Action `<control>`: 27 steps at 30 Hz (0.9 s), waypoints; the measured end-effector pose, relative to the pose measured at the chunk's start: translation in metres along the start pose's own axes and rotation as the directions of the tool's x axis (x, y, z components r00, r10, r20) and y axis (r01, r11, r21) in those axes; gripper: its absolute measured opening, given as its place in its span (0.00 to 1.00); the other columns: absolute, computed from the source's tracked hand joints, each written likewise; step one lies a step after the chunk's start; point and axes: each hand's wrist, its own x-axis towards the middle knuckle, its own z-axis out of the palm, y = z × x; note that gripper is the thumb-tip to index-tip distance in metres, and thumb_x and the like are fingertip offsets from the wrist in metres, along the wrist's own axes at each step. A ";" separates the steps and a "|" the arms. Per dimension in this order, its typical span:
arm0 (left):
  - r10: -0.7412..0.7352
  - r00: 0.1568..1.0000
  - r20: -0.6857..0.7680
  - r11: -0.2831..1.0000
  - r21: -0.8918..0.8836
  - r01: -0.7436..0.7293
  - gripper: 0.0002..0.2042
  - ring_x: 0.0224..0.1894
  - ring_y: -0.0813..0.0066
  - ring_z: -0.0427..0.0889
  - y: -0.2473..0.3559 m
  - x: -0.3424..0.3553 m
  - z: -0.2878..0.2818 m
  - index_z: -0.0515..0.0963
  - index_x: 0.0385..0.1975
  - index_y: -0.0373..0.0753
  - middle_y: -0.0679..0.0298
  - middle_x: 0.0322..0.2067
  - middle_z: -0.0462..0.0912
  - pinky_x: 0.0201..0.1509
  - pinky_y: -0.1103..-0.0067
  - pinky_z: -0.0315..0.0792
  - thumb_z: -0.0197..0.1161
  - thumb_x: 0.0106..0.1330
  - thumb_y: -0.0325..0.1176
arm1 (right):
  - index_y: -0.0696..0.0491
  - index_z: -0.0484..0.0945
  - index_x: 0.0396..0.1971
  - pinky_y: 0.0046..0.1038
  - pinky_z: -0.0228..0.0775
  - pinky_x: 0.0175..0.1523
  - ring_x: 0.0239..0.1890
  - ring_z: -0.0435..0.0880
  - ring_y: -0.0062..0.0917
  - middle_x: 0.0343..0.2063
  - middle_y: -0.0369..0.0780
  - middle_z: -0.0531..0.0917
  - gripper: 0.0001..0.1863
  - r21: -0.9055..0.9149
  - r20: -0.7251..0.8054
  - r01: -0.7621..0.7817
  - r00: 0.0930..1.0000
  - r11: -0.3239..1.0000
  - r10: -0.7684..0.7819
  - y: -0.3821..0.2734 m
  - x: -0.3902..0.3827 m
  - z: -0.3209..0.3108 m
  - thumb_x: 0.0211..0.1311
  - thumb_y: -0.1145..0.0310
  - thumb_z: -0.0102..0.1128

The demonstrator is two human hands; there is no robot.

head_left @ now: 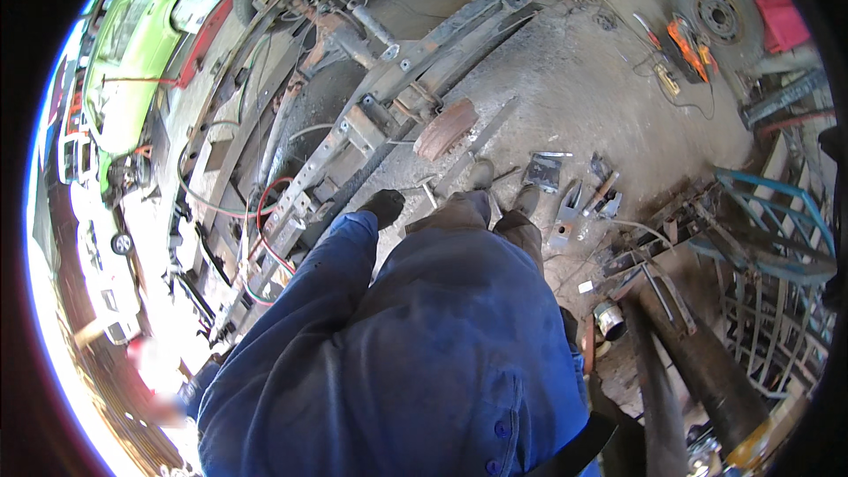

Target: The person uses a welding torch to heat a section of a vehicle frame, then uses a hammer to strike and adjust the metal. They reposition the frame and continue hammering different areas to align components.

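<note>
Single head-worn fisheye view, looking steeply down over the wearer's blue jacket (415, 362); rusted vehicle frame (371, 115) lies near, toward 11 o'clock; wheel (717, 11) far at 1 o'clock

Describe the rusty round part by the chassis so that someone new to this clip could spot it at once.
Start at the long bare vehicle frame running diagonally across the dirt floor. Off its right rail, ahead of the person's boots, sits a brake drum. It is the only rounded, rust-red piece there; the frame members around it are straight and dark.

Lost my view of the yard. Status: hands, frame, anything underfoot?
Left hand gloved, by the rusty chassis frame, grip unclear. Right hand out of view. Metal brackets and scrap lie by the boots.
</note>
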 end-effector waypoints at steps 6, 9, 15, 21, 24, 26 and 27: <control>-0.124 0.984 -0.126 0.987 -0.114 0.110 0.17 0.31 0.67 0.87 0.015 -0.038 0.024 0.84 0.55 0.35 0.56 0.38 0.89 0.36 0.67 0.82 0.55 0.74 0.36 | 0.57 0.86 0.48 0.29 0.78 0.35 0.31 0.87 0.27 0.37 0.42 0.90 0.17 -0.083 0.070 0.019 0.997 0.996 -0.013 -0.009 0.093 -0.076 0.74 0.59 0.62; -0.099 0.982 -0.163 0.995 -0.045 0.092 0.17 0.32 0.65 0.88 0.036 -0.049 0.040 0.85 0.52 0.36 0.54 0.39 0.90 0.37 0.65 0.82 0.55 0.74 0.37 | 0.53 0.85 0.50 0.27 0.73 0.33 0.31 0.84 0.25 0.37 0.39 0.89 0.17 0.031 0.010 0.023 1.000 0.999 -0.023 -0.082 0.132 -0.088 0.73 0.55 0.64; 0.022 0.951 -0.309 1.000 0.015 -0.018 0.18 0.46 0.49 0.89 0.097 -0.065 0.066 0.87 0.47 0.38 0.50 0.44 0.90 0.56 0.60 0.80 0.56 0.72 0.43 | 0.57 0.88 0.49 0.28 0.78 0.46 0.40 0.86 0.25 0.41 0.39 0.90 0.16 0.020 0.073 0.278 0.958 0.960 -0.279 -0.201 0.161 -0.083 0.77 0.61 0.61; -0.039 0.891 -0.452 0.995 -0.097 -0.006 0.18 0.51 0.46 0.88 0.104 -0.083 0.078 0.87 0.47 0.38 0.47 0.47 0.90 0.58 0.60 0.80 0.59 0.73 0.46 | 0.59 0.88 0.46 0.32 0.78 0.49 0.43 0.86 0.27 0.43 0.42 0.90 0.15 -0.338 0.310 0.565 0.822 0.752 -0.478 -0.213 0.182 -0.071 0.77 0.63 0.61; -0.208 0.841 -0.500 0.965 -0.245 0.094 0.18 0.51 0.46 0.88 0.075 -0.093 0.088 0.87 0.48 0.39 0.47 0.47 0.90 0.58 0.60 0.80 0.61 0.73 0.46 | 0.60 0.86 0.47 0.38 0.81 0.49 0.46 0.89 0.37 0.44 0.47 0.90 0.14 -0.261 0.282 0.334 0.924 0.906 -0.260 -0.197 0.202 -0.077 0.77 0.65 0.59; -0.347 0.744 -0.571 0.925 -0.338 0.173 0.18 0.51 0.46 0.89 0.052 -0.104 0.101 0.86 0.51 0.38 0.46 0.47 0.90 0.58 0.59 0.81 0.63 0.72 0.45 | 0.60 0.85 0.50 0.36 0.82 0.48 0.45 0.89 0.35 0.46 0.45 0.89 0.16 -0.442 0.377 0.465 0.872 0.767 -0.311 -0.191 0.221 -0.084 0.77 0.63 0.58; -0.392 0.695 -0.602 0.914 -0.341 0.220 0.20 0.52 0.46 0.89 0.040 -0.108 0.105 0.85 0.53 0.36 0.45 0.47 0.90 0.59 0.59 0.81 0.64 0.71 0.45 | 0.59 0.84 0.52 0.36 0.82 0.48 0.44 0.89 0.33 0.48 0.45 0.89 0.17 -0.521 0.470 0.587 0.803 0.620 -0.366 -0.191 0.231 -0.086 0.78 0.62 0.58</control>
